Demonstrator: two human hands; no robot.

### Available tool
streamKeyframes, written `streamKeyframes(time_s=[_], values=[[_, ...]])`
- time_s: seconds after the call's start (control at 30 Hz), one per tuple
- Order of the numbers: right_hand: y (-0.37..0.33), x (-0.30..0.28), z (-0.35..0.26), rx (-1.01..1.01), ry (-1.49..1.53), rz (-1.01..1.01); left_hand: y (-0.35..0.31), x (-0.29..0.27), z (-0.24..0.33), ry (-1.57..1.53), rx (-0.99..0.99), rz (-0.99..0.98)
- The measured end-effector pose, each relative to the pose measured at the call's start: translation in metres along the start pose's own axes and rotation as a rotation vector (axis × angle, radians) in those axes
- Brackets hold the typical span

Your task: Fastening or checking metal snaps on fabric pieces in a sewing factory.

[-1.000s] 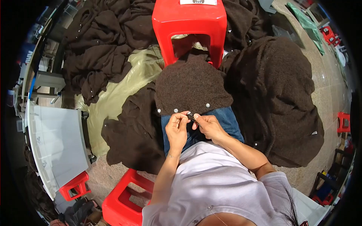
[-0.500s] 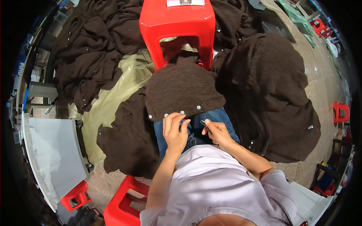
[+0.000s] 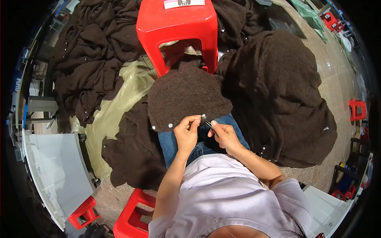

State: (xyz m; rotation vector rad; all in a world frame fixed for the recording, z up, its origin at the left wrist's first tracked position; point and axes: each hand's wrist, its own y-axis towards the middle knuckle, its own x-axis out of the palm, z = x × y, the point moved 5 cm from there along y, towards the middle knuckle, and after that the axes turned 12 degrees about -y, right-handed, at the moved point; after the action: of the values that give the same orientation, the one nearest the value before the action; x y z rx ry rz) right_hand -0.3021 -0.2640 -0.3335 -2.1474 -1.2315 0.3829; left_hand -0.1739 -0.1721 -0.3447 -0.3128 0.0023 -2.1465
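Observation:
A dark brown knitted garment (image 3: 186, 95) lies spread over my lap and jeans, with sparkly round buttons (image 3: 170, 125) along its near edge. At that edge my left hand (image 3: 186, 133) is closed, thumb and fingers pinching the knit beside a button (image 3: 203, 116). My right hand (image 3: 226, 137) grips a small slim metal tool (image 3: 208, 124) that looks like thread snips. Its tip points at the garment's edge, close to the same button and to my left fingertips. Whether the tip touches the knit is too small to tell.
A red plastic stool (image 3: 178, 23) stands in front, at the garment's far end. Brown knit piles lie at the left (image 3: 95, 51) and right (image 3: 278, 99). Pale yellow plastic sheeting (image 3: 131, 85) covers floor at left. A white bin (image 3: 59, 170) and another red stool (image 3: 135, 214) are near left.
My left hand has moved slightly right and now pinches the garment's edge. The metal tool in my right hand has come up to that edge. The view has shifted a little.

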Motion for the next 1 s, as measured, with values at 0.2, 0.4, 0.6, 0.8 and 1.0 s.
streamKeyframes(time_s=[0.2, 0.4, 0.6, 0.8, 1.0], values=[[0.011, 0.005, -0.003, -0.015, -0.050, 0.020, -0.005, 0.001, 0.005, -0.083, -0.048, -0.058], [0.011, 0.007, 0.000, 0.010, -0.025, 0.027, -0.009, -0.001, 0.006, -0.103, -0.047, -0.083], [0.009, 0.003, -0.003, 0.021, 0.001, 0.021, -0.010, 0.002, 0.006, -0.095, -0.037, -0.103], [0.012, 0.012, 0.000, 0.032, -0.009, -0.019, -0.014, -0.004, 0.008, -0.104, -0.025, -0.080], [0.004, -0.010, 0.006, 0.061, 0.098, 0.167, -0.025, 0.003, 0.030, 0.029, 0.019, -0.270]])
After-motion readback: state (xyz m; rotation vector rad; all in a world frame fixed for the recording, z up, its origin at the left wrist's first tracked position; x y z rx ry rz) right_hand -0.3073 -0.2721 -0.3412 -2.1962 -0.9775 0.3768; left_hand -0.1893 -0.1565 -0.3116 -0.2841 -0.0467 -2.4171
